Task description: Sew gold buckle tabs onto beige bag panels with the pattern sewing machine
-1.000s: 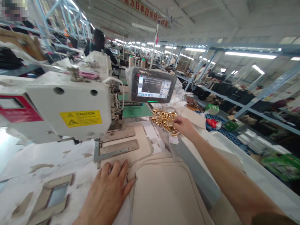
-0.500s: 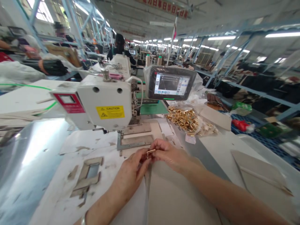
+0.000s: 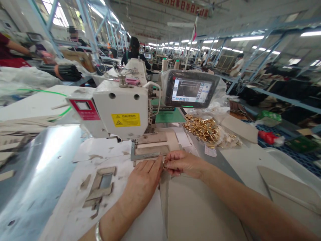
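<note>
- The left hand (image 3: 147, 177) is palm down, its fingers nearly straight and close together; its thumb is hidden, so whether it grips anything cannot be told.
- The right hand (image 3: 184, 162) is curled, thumb and fingertips pinched on a small metal fitting (image 3: 165, 164), mostly covered by the fingers.
- This fitting sits between the two hands, at the far left end of the beige panels (image 3: 200, 204) on the near side.
- Just beyond the hands is a grey clamp frame (image 3: 144, 156), below and to the right of the sewing machine head (image 3: 122, 110).
- To the far right, gold-coloured fittings (image 3: 203, 129) lie heaped beside clear plastic, nearer than the display screen (image 3: 192, 88).
- Left of the left hand, a brown rectangular template (image 3: 96, 193) with a window lies on white sheeting (image 3: 67, 204).
- A silvery bangle (image 3: 97, 231) circles the left wrist.
</note>
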`<state>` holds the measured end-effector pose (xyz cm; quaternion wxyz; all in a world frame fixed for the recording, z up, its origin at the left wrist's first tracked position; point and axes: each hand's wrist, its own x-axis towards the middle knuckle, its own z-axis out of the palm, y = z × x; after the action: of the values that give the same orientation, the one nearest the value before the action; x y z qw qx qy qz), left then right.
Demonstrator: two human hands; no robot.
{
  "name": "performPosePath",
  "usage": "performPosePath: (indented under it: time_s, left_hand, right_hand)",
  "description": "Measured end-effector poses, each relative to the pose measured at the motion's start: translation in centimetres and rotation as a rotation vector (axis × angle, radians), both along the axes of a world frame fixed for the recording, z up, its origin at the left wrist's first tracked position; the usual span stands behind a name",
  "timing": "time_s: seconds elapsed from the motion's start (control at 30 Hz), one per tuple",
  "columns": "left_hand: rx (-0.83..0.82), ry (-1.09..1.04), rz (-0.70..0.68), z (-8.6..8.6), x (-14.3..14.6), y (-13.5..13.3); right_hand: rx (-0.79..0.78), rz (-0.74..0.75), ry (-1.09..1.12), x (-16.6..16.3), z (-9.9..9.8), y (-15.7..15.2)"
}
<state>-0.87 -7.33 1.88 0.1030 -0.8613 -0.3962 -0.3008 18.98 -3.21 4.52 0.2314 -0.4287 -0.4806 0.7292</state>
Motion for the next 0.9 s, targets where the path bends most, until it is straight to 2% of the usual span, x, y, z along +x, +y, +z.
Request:
performPosePath:
  time_s: [0.07, 0.17, 0.3, 0.4, 0.47, 0.53, 0.6, 0.7, 0.8, 0.9]
  left_hand:
    - [-0.037, -0.011, 0.034, -0.3, -0.1, 0.1]
    - [-0.114, 0.015, 0.005, -0.5, -0.2, 0.1]
    - [-0.198, 0.055, -0.022, -0.7, -0.3, -0.5]
    - [-0.26, 0.112, 0.003, -0.3, -0.2, -0.9]
    - [-0.323, 0.143, 0.081, 0.9, -0.5, -0.4]
    - [-0.412, 0.153, 0.277, 2.4, -1.9, 1.0]
    - [-0.473, 0.171, 0.571, 4.2, -5.1, 2.7]
    - [-0.489, 0.189, 0.905, 6.3, -12.5, 4.2]
    - [-0.572, 0.22, 1.137, 6.5, -20.2, 3.8]
    - [-0.679, 0.252, 1.224, 5.7, -25.5, 2.7]
  right_hand:
    - [0.094, -0.109, -0.074, -0.3, 0.2, 1.6]
    - [0.163, -0.221, -0.188, -1.0, 0.6, 3.7]
    - [0.171, -0.204, -0.214, -2.2, 0.2, 4.9]
    - [0.304, -0.216, -0.31, -2.8, -1.2, 4.5]
    - [0.449, -0.217, -0.405, -2.7, -2.5, 4.2]
    - [0.566, -0.201, -0.453, -2.5, -3.7, 4.3]
    - [0.616, -0.184, -0.46, -2.3, -4.7, 4.7]
    - [0.629, -0.159, -0.459, -2.2, -5.3, 5.0]
    - [0.634, -0.157, -0.48, -2.1, -5.2, 4.8]
    - [0.644, -0.161, -0.491, -2.1, -5.1, 4.6]
